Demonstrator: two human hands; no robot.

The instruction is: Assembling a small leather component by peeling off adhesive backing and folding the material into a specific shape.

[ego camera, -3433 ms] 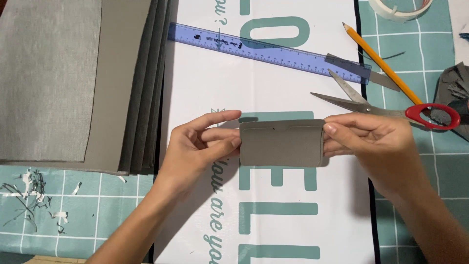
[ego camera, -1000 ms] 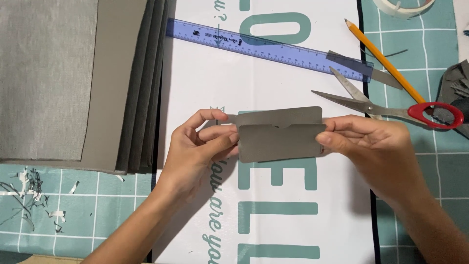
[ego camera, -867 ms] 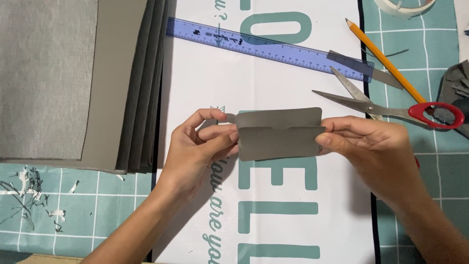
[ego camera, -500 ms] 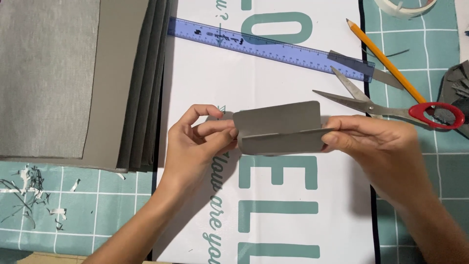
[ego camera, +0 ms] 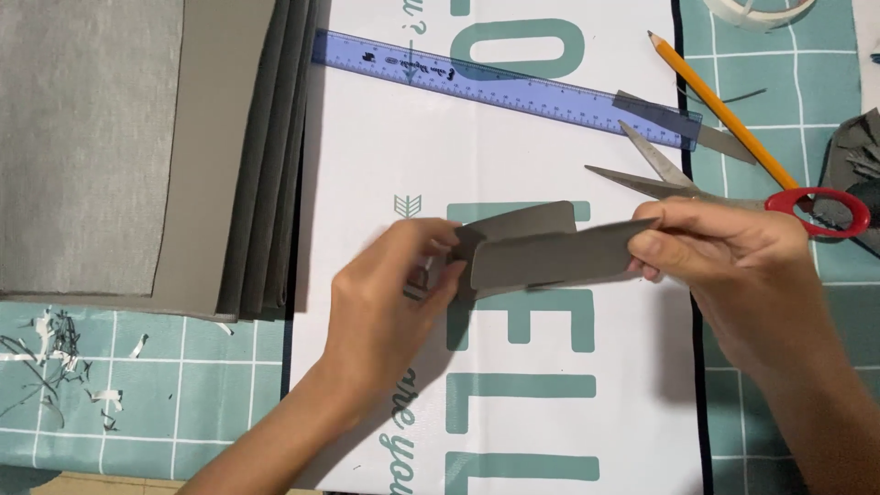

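I hold a small folded grey card piece (ego camera: pixel 541 247) above a white sheet with teal letters (ego camera: pixel 367 165). My left hand (ego camera: pixel 390 293) pinches its left end, and my right hand (ego camera: pixel 724 261) grips its right end. The piece is tilted, and its two flaps gape apart, one rounded flap standing behind the front one. Both hands hover a little over the sheet.
A stack of grey boards (ego camera: pixel 137 137) lies at the left. A blue ruler (ego camera: pixel 504 87) crosses the top of the sheet. Red-handled scissors (ego camera: pixel 733 188) and an orange pencil (ego camera: pixel 720 110) lie at the right. Paper scraps (ego camera: pixel 55 357) litter the teal cutting mat (ego camera: pixel 183 385).
The grey piece was held flat and closed; its flaps have spread apart and it has tilted toward edge-on. My right hand has shifted slightly right.
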